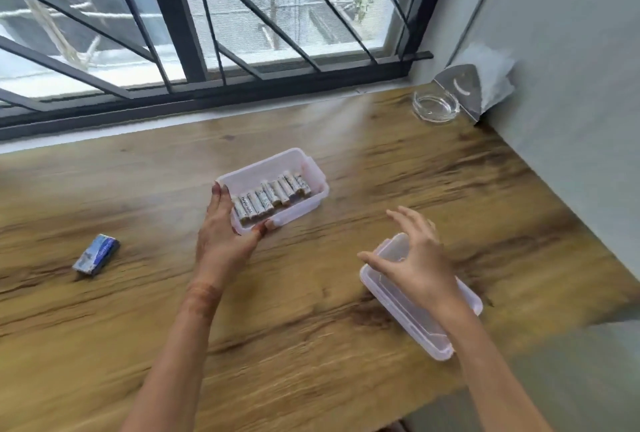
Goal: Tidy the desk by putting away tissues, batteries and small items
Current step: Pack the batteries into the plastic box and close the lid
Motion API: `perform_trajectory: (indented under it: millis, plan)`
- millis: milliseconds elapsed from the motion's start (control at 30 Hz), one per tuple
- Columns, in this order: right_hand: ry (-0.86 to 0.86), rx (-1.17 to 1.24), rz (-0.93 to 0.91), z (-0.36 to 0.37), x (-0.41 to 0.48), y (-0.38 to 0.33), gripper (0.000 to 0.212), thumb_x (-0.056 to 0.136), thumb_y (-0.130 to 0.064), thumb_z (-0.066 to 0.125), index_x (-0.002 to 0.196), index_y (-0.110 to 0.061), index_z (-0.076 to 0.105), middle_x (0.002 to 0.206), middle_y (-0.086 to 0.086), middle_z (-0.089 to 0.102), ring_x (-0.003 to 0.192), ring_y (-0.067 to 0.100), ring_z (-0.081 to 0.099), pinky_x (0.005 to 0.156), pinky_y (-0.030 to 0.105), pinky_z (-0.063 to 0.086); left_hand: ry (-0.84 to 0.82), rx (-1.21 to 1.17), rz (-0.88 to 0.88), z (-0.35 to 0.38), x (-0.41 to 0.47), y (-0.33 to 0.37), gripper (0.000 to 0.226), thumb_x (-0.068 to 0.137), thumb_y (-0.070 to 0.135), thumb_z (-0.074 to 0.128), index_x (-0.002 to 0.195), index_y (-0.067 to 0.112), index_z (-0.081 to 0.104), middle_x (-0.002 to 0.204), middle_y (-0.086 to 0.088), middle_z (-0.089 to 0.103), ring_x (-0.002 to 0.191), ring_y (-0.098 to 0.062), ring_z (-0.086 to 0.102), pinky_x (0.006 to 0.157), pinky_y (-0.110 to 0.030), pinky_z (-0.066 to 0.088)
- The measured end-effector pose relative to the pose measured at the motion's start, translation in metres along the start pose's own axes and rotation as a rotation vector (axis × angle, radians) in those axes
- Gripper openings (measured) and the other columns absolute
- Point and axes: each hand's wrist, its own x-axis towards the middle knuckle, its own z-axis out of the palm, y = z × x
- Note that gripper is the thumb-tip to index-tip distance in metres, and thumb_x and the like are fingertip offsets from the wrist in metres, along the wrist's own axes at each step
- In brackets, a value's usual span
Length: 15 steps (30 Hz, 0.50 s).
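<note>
A clear plastic box (308, 168) stands in the middle of the wooden desk (311, 310), with several white batteries (272, 197) lying side by side in it. My left hand (225, 236) grips the box's near left corner, thumb on the front rim. The box's clear lid (412, 322) lies flat on the desk to the right. My right hand (414, 257) hovers over the lid's far end with fingers spread and nothing in it. A small blue packet (97, 253) lies on the desk at the left.
A glass ashtray (436, 104) sits in the far right corner next to a metal tissue holder (462, 89) with white tissues (491, 68). A barred window (207, 16) runs along the back, a grey wall (571, 85) along the right. The desk's front edge drops off at lower right.
</note>
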Motion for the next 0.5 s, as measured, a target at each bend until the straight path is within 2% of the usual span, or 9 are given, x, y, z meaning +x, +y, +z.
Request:
perform_trajectory:
  millis: [100, 167, 233, 333, 433, 500]
  plan:
    - [-0.102, -0.154, 0.108, -0.007, -0.022, 0.024, 0.120, 0.052, -0.070, 0.070, 0.147, -0.023, 0.014, 0.156, -0.005, 0.005, 0.143, 0.013, -0.003, 0.117, 0.039, 0.007, 0.018, -0.026, 0.022, 0.004, -0.001, -0.001, 0.091, 0.079, 0.030, 0.070, 0.148, 0.011, 0.014, 0.157, 0.001, 0.009, 0.144, -0.011, 0.009, 0.112, -0.019, 0.007]
    - [-0.160, -0.229, 0.145, -0.007, -0.032, 0.034, 0.134, 0.045, -0.078, 0.064, 0.148, -0.022, -0.001, 0.156, -0.003, -0.008, 0.142, 0.014, -0.014, 0.116, 0.039, -0.007, 0.027, -0.026, 0.025, 0.005, 0.000, -0.004, 0.090, 0.079, 0.030, 0.070, 0.147, 0.011, 0.015, 0.157, 0.000, 0.009, 0.144, -0.011, 0.010, 0.112, -0.018, 0.008]
    - [-0.193, -0.275, 0.166, -0.006, -0.040, 0.041, 0.138, 0.043, -0.081, 0.063, 0.147, -0.022, -0.007, 0.156, -0.002, -0.011, 0.142, 0.015, -0.015, 0.115, 0.039, -0.011, 0.032, -0.024, 0.024, 0.006, 0.000, -0.005, 0.089, 0.079, 0.029, 0.070, 0.147, 0.011, 0.016, 0.157, 0.000, 0.010, 0.143, -0.010, 0.010, 0.111, -0.016, 0.007]
    - [-0.193, -0.310, 0.168, -0.004, -0.047, 0.046, 0.129, 0.050, -0.074, 0.068, 0.147, -0.023, 0.001, 0.156, 0.000, -0.002, 0.143, 0.015, -0.005, 0.116, 0.038, -0.004, 0.033, -0.056, 0.030, 0.005, 0.000, -0.007, 0.088, 0.079, 0.028, 0.070, 0.147, 0.012, 0.016, 0.157, 0.001, 0.010, 0.143, -0.008, 0.010, 0.117, -0.024, 0.011]
    - [-0.143, -0.298, 0.152, -0.005, -0.048, 0.045, 0.114, 0.055, -0.065, 0.074, 0.145, -0.024, 0.017, 0.153, -0.002, 0.013, 0.140, 0.015, 0.011, 0.112, 0.034, 0.017, 0.018, -0.122, 0.029, 0.005, 0.000, -0.009, 0.086, 0.080, 0.024, 0.070, 0.147, 0.013, 0.017, 0.157, 0.003, 0.010, 0.143, -0.006, 0.009, 0.118, -0.033, 0.017]
    - [-0.131, -0.270, 0.141, -0.005, -0.044, 0.043, 0.111, 0.054, -0.063, 0.076, 0.144, -0.024, 0.022, 0.150, -0.003, 0.019, 0.138, 0.014, 0.016, 0.107, 0.032, 0.025, 0.001, -0.146, 0.018, 0.003, 0.000, -0.010, 0.086, 0.081, 0.023, 0.069, 0.148, 0.013, 0.016, 0.157, 0.005, 0.008, 0.143, -0.005, 0.009, 0.118, -0.034, 0.018]
